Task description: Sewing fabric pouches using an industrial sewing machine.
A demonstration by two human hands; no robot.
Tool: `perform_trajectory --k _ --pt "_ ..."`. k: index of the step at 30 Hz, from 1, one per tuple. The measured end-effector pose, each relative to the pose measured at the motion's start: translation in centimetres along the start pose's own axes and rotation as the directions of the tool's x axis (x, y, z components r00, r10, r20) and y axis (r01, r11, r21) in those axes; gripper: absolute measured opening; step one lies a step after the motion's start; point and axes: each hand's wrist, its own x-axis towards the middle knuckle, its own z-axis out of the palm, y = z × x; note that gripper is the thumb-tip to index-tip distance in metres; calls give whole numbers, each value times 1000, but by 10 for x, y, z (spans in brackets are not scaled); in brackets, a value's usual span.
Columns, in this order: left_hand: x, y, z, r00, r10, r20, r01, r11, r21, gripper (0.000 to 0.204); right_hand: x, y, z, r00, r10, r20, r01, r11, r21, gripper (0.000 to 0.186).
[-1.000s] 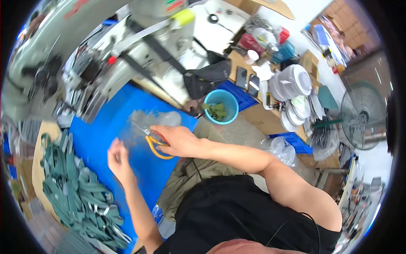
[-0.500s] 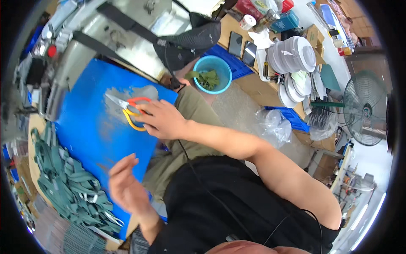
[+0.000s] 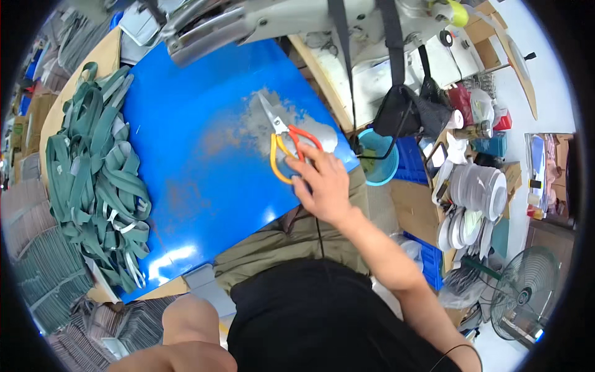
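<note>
Fingers of the right hand half-curled at the scissors' handles; firm grip or touch, can't tell. Scissors over the blue mat's right half, green straps along its left edge. Left hand out of view. Likely step: handling scissors; cutting would call for digits through both loops.

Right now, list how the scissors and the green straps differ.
The scissors have silver blades, red and yellow handles; the straps are mostly green. The scissors are one tool; the straps form a bulkier, tangled heap. The right hand is at the scissors; no hand touches the straps. Both show at least partly over the blue sheet.
</note>
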Motion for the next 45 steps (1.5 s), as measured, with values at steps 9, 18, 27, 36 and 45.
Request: perform_trajectory --k 9,18,27,36,45 --pt "-18 7 -27 958 -262 118 265 964 -11 30 3 7 0 998 -60 -37 57 997 -59 42" --pt "-15 16 -73 753 -594 282 606 794 55 25 -7 6 9 997 -34 -69 35 999 9 41" --pt "-195 77 -134 52 -998 -43 466 -14 884 38 4 -9 8 989 -148 -15 146 983 -108 36" --pt "-257 91 -158 478 -849 -227 271 -103 957 22 1 -8 6 992 -127 18 128 987 -100 34" --pt "-224 127 -156 -55 -958 -281 737 -229 636 10 1 -13 4 995 -102 17 104 989 -104 33"
